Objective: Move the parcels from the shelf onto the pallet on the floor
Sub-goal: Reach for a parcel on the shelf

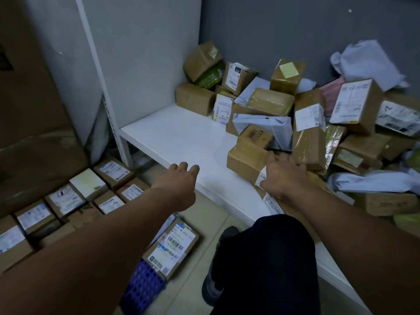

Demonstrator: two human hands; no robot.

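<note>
A low white shelf (181,137) carries a heap of brown cardboard parcels and white mailer bags on its right half. My right hand (284,176) lies on the nearest brown parcel (245,162) at the shelf's front edge, fingers curled over its top and right side. My left hand (179,180) hovers open over the shelf's front edge, holding nothing. Down at the left, several labelled parcels (68,201) lie packed side by side on the blue perforated pallet (141,289), with one more labelled box (175,246) at its near corner.
A small box (254,135) and a grey mailer bag (268,126) lean on the gripped parcel from behind. The shelf's white upright post (106,98) stands at the left. My dark-trousered knee (272,258) and shoe are by the shelf front. A large brown carton (29,110) fills the far left.
</note>
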